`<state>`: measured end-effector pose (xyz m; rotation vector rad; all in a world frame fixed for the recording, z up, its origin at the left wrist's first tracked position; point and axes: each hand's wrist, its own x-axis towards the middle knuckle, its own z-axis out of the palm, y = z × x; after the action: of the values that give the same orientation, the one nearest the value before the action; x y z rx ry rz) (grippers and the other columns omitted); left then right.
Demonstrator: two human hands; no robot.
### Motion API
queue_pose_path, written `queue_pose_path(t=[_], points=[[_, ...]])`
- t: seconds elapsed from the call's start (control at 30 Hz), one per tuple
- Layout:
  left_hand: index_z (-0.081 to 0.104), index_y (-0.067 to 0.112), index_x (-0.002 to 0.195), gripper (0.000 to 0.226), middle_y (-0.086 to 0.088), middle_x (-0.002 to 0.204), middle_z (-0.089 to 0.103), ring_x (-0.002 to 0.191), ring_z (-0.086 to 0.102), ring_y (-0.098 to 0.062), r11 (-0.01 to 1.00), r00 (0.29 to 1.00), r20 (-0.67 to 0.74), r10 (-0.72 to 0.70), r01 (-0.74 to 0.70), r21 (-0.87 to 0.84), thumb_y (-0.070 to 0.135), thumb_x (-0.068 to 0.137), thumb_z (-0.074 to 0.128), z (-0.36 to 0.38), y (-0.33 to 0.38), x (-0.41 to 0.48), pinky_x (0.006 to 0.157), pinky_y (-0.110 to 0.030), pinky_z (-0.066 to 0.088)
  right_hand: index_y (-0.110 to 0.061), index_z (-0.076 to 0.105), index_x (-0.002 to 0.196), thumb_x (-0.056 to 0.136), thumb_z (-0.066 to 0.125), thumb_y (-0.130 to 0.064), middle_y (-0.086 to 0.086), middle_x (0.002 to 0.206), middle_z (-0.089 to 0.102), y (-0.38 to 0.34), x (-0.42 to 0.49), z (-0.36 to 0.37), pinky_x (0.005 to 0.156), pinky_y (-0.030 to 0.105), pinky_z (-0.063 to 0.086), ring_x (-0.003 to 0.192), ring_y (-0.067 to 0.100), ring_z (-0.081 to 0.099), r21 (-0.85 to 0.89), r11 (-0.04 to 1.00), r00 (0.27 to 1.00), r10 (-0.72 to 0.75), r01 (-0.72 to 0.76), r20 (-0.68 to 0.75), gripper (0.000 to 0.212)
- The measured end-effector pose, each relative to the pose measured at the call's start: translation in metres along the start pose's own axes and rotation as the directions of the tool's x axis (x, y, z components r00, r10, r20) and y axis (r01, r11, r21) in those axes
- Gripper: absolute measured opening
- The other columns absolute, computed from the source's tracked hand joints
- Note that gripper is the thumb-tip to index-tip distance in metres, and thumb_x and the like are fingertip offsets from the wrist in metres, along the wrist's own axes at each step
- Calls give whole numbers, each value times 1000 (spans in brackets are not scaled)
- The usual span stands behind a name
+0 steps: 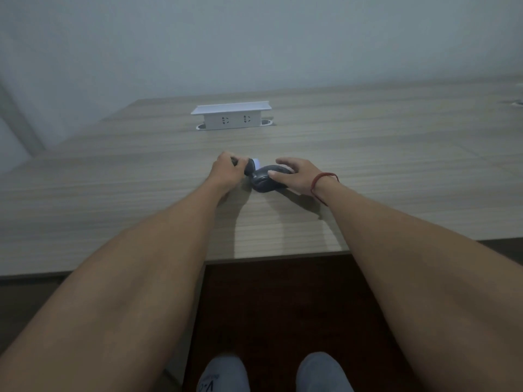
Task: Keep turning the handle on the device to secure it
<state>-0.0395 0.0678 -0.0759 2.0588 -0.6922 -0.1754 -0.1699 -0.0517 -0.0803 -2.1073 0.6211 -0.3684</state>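
Mouse (264, 179), dark and rounded, is seen lying on the worktop (141, 193) near its middle, well ahead of the near edge. Its long axis is set on a slant, running from near left to far right, with the far-right end hidden under the fingers; which end is the front cannot be told. The right hand (294, 174) is laid over it, thumb against the near side and fingers arched over the top, so the grip is taken as closed around the mouse. A red cord (321, 183) is worn on that wrist. Just to the left, touching or nearly touching the mouse, a small dark object (249, 166) with a pale tip is held in the clenched left hand (227, 171); what it is cannot be made out, though its pale end is pointed up and to the right, towards the mouse.

The worktop is finished in a grey-brown wood grain running left to right. Further back, a white socket box (231, 117) is raised from it, two outlets facing the viewer. A plain pale wall (254, 38) is seen behind. Below the near edge, dark flooring (277, 306) and two grey shoe tips (225, 373) are visible.
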Motion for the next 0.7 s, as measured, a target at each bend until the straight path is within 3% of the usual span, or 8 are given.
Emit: queue_pose_path(t=[0.07, 0.13, 0.27, 0.37, 0.5, 0.57, 0.67, 0.7], points=[[63, 3, 96, 29, -7, 85, 63, 77, 57, -21, 999, 999, 33, -12, 13, -36, 30, 95, 53, -6, 2, -5, 68, -22, 49, -14, 52, 134, 84, 67, -34, 5, 143, 50, 1, 2, 0, 113, 33, 36, 132, 22, 47, 29, 999, 996, 36, -34, -84, 56], [58, 9, 80, 25, -4, 68, 53, 62, 47, -18, 997, 998, 65, -24, 29, -68, 26, 96, 52, -9, 4, -11, 51, -21, 40, -13, 53, 133, 87, 63, -31, 8, 141, 51, 1, 2, 1, 112, 33, 37, 131, 25, 49, 52, 995, 982, 88, -80, -168, 50], [51, 13, 73, 27, -6, 64, 47, 52, 39, -15, 993, 974, 215, -69, 88, -83, 26, 97, 51, -13, 10, -24, 49, -24, 32, -6, 56, 128, 96, 48, -27, 15, 136, 55, -3, -3, 4, 105, 30, 39, 126, 29, 52, 24, 992, 964, 126, -124, -235, 40], [49, 15, 73, 27, -4, 64, 46, 51, 38, -15, 988, 983, 172, -70, 92, -122, 29, 96, 52, -17, 13, -26, 48, -24, 31, -6, 57, 122, 96, 45, -34, 15, 127, 58, -5, -7, 12, 97, 34, 41, 118, 31, 54, -43, 994, 981, 94, -102, -171, 40], [49, 16, 82, 22, 0, 62, 40, 47, 33, -12, 918, 980, 163, -116, 168, -358, 33, 96, 51, -17, 16, -23, 43, -21, 26, -13, 46, 89, 97, 38, -31, 20, 110, 60, 1, -4, 17, 78, 29, 33, 101, 32, 55, -108, 992, 985, 48, -67, -164, 22], [52, 14, 87, 22, -4, 65, 46, 52, 41, -17, 959, 983, 159, -93, 131, -251, 35, 95, 53, -12, 19, -24, 48, -23, 34, -10, 48, 93, 97, 33, -23, 24, 120, 59, 0, -4, 17, 79, 29, 34, 111, 35, 55, -108, 991, 983, 58, -77, -172, 20], [53, 7, 66, 37, -29, 83, 61, 81, 56, -47, 998, 998, -43, -50, 48, -42, 31, 95, 54, -3, 19, -18, 69, -41, 46, -6, 47, 133, 97, 29, -18, 19, 145, 45, -2, -5, 16, 104, 33, 34, 132, 32, 44, -112, 987, 981, 93, -113, -167, 41], [52, 5, 63, 41, -29, 81, 60, 86, 54, -50, 999, 996, -73, -47, 46, -16, 29, 95, 53, -1, 19, -16, 71, -41, 45, -5, 44, 136, 98, 29, -18, 19, 146, 44, -2, -4, 16, 108, 34, 33, 134, 32, 42, -117, 986, 981, 96, -117, -171, 43]])
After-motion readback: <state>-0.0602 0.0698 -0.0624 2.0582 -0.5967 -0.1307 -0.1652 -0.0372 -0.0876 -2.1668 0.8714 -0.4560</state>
